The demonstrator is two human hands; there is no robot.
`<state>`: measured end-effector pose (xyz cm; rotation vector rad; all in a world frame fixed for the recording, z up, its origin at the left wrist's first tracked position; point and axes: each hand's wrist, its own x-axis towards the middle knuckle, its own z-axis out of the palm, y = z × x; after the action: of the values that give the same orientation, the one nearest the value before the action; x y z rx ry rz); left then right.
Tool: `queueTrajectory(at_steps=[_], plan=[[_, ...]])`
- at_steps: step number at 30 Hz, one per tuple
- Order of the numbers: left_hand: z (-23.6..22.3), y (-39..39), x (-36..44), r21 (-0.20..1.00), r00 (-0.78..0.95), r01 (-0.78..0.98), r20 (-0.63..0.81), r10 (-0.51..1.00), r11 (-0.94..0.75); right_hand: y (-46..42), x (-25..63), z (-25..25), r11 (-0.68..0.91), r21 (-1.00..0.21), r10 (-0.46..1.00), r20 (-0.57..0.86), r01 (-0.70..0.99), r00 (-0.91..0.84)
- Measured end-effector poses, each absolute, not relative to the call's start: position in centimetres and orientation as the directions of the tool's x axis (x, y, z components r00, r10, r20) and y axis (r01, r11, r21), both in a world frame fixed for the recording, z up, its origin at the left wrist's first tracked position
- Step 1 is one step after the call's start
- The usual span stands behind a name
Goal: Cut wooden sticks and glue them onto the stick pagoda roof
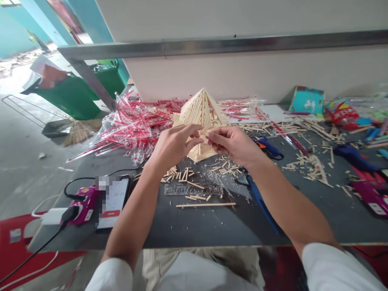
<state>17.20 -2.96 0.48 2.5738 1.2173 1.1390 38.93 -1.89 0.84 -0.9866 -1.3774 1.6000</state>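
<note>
A small model house built of thin wooden sticks, with a pointed roof (197,108), stands at the middle of the table, partly behind both hands. My left hand (172,145) is at its front left, thumb and fingers apart with a gap between them. My right hand (235,143) is at its front right, thumb and fingertips pinched together close to the model's front. Whatever is in that pinch is too small to make out. Below the hands lie short cut stick pieces (183,174), a clear ruler (194,189) and one long stick (206,205).
Red-and-clear plastic wrappers (133,125) heap at the left. A phone (113,202) and purple power strip (83,202) lie front left. A blue glue gun (268,147) and a long blue tool (262,204) lie near my right arm. Loose sticks (312,165) cover the right side.
</note>
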Motion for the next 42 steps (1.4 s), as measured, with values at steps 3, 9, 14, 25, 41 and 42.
queueTrajectory(at_steps=[3, 9, 14, 25, 41, 42], plan=[[-0.5, -2.4, 17.2, 0.34, 0.412, 0.653, 0.59, 0.694, -0.677, -1.7, 38.3, 0.0, -0.153, -0.979, 0.938, -0.101, -0.134, -0.331], [-1.2, -1.9, 17.3, 0.369, 0.386, 0.649, 0.594, 0.706, -0.665, -1.9, 37.1, -1.0, -0.223, -0.941, 0.945, -0.145, -0.253, -0.294], [-1.4, -1.7, 17.7, 0.34, 0.347, 0.668, 0.644, 0.682, -0.661, -1.4, 36.7, -1.8, -0.244, -0.906, 0.947, -0.147, -0.345, -0.286], [-1.5, -1.6, 18.2, 0.322, 0.328, 0.679, 0.672, 0.665, -0.66, -1.4, 35.9, -2.8, -0.277, -0.85, 0.929, -0.119, -0.447, -0.351], [-1.0, -2.1, 17.9, 0.278, 0.386, 0.677, 0.654, 0.651, -0.681, -2.3, 36.8, -1.5, -0.32, -0.897, 0.908, -0.2, -0.303, -0.368], [-0.8, -2.2, 17.8, 0.294, 0.38, 0.666, 0.658, 0.651, -0.686, -2.3, 37.1, -1.2, -0.32, -0.905, 0.9, -0.198, -0.28, -0.388]])
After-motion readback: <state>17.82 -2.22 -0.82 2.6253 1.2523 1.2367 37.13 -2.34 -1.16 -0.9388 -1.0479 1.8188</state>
